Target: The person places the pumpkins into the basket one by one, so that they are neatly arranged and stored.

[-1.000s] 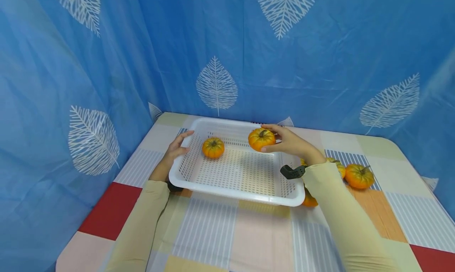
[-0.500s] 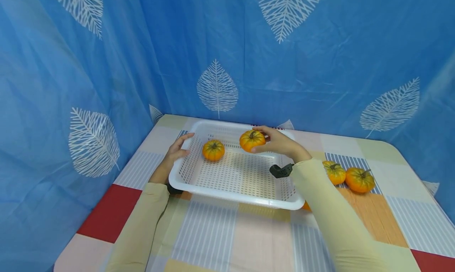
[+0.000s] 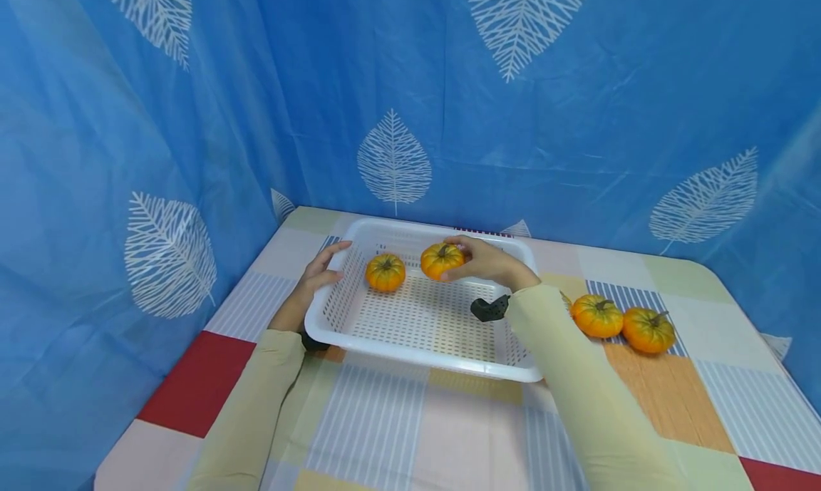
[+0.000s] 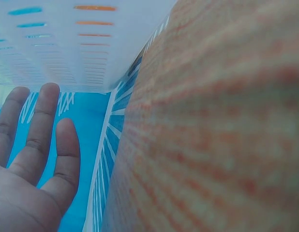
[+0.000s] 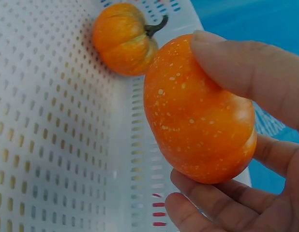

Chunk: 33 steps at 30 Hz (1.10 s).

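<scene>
My right hand (image 3: 484, 261) holds a small orange pumpkin (image 3: 442, 261) over the white plastic basket (image 3: 426, 361), thumb on one side and fingers on the other. In the right wrist view this pumpkin (image 5: 198, 116) shows pale speckles, and the basket's slotted wall lies behind it. A second pumpkin (image 3: 385, 272) sits inside the basket near its left end, stem up. My left hand (image 3: 317, 270) is at the basket's left rim, thumb and forefinger right at the edge. In the left wrist view, the fingers of my left hand (image 4: 36, 159) extend loosely beside the slotted wall.
To the basket's right, two pumpkins show plainly, one (image 3: 597, 316) beside another (image 3: 648, 330), with a third partly hidden by my right sleeve (image 3: 571, 377). A checked cloth (image 3: 474, 441) covers the table. Blue leaf-print curtains (image 3: 564, 120) hang behind and at the left.
My right hand has carried its pumpkin leftward and slightly lower over the basket, closer to the pumpkin inside. More of the pumpkins at the right have come into view. The left hand stays put.
</scene>
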### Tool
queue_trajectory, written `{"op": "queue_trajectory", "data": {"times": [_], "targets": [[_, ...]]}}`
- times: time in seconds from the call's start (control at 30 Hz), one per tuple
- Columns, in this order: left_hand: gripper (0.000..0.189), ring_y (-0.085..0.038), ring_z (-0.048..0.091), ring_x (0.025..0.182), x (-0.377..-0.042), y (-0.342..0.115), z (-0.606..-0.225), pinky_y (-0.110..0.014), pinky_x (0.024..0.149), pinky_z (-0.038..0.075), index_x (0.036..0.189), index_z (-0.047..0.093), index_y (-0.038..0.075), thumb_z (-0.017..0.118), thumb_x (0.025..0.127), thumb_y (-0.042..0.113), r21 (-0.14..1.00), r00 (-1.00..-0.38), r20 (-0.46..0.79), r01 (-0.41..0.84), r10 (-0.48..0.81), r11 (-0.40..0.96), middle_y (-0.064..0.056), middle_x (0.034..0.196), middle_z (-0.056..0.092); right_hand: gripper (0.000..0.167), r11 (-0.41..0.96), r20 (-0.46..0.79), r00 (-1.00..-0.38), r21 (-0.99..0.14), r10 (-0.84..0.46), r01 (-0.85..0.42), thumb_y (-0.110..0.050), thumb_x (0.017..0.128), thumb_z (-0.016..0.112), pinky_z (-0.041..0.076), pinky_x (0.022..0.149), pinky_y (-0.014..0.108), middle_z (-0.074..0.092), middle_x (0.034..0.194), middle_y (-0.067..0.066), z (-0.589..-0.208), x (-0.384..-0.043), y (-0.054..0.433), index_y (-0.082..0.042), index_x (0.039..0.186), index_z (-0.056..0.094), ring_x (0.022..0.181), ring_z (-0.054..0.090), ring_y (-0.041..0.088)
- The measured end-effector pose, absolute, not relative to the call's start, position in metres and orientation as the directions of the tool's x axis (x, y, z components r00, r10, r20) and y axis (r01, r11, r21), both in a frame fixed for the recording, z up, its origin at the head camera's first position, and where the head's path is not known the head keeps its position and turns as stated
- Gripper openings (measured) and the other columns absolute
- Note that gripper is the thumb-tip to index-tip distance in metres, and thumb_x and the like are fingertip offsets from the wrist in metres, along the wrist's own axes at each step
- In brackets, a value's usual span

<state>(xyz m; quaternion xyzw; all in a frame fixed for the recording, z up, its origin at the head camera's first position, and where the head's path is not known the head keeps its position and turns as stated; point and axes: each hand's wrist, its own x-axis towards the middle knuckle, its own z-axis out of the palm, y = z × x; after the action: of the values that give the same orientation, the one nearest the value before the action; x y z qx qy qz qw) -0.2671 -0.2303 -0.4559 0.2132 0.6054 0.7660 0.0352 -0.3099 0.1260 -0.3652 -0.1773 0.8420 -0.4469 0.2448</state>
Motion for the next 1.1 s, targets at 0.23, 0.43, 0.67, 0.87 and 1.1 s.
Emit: {"op": "queue_trajectory", "data": {"times": [0.23, 0.43, 0.67, 0.87, 1.1], "targets": [[0.062, -0.023, 0.06, 0.123, -0.267, -0.229, -0.454, -0.036, 0.093, 0.061, 0.158, 0.043, 0.009, 0.04, 0.098, -0.003, 0.951, -0.911, 0.267, 0.195, 0.314, -0.24, -0.04, 0.167, 0.021, 0.083, 0.546, -0.277, -0.811, -0.835, -0.516, -0.062, -0.015, 0.096, 0.08, 0.041, 0.119, 0.058, 0.039, 0.165, 0.026, -0.376, -0.317, 0.121, -0.006, 0.167, 0.036, 0.144, 0.044, 0.044], [0.064, -0.023, 0.059, 0.122, -0.27, -0.23, -0.451, -0.034, 0.093, 0.06, 0.161, 0.036, 0.002, 0.041, 0.097, -0.002, 0.957, -0.923, 0.244, 0.18, 0.299, -0.226, -0.037, 0.169, 0.022, 0.083, 0.548, -0.308, -0.805, -0.836, -0.507, -0.026, -0.013, 0.097, 0.077, 0.044, 0.118, 0.058, 0.034, 0.168, 0.026, -0.382, -0.324, 0.114, -0.006, 0.167, 0.034, 0.148, 0.04, 0.045], [0.065, -0.021, 0.062, 0.117, -0.274, -0.23, -0.451, -0.032, 0.09, 0.061, 0.16, 0.031, -0.006, 0.04, 0.096, -0.004, 0.949, -0.914, 0.275, 0.207, 0.298, -0.239, -0.039, 0.163, 0.028, 0.082, 0.583, -0.318, -0.8, -0.811, -0.509, -0.048, -0.017, 0.098, 0.079, 0.036, 0.123, 0.058, 0.029, 0.171, 0.027, -0.39, -0.326, 0.11, -0.005, 0.167, 0.035, 0.154, 0.032, 0.046], [0.065, -0.023, 0.058, 0.121, -0.273, -0.23, -0.453, -0.032, 0.092, 0.059, 0.161, 0.033, -0.001, 0.041, 0.096, -0.003, 0.956, -0.919, 0.251, 0.186, 0.303, -0.228, -0.039, 0.167, 0.023, 0.083, 0.635, -0.326, -0.801, -0.768, -0.502, -0.085, -0.02, 0.096, 0.081, 0.033, 0.124, 0.06, 0.037, 0.167, 0.026, -0.399, -0.324, 0.107, -0.006, 0.165, 0.037, 0.15, 0.038, 0.046], [0.063, -0.023, 0.06, 0.12, -0.271, -0.232, -0.453, -0.032, 0.091, 0.06, 0.161, 0.037, 0.002, 0.04, 0.098, -0.003, 0.944, -0.91, 0.274, 0.193, 0.311, -0.266, -0.039, 0.165, 0.024, 0.078, 0.671, -0.301, -0.815, -0.729, -0.494, -0.138, -0.02, 0.097, 0.081, 0.033, 0.125, 0.059, 0.041, 0.165, 0.026, -0.404, -0.324, 0.102, -0.004, 0.162, 0.04, 0.151, 0.04, 0.045]]}}
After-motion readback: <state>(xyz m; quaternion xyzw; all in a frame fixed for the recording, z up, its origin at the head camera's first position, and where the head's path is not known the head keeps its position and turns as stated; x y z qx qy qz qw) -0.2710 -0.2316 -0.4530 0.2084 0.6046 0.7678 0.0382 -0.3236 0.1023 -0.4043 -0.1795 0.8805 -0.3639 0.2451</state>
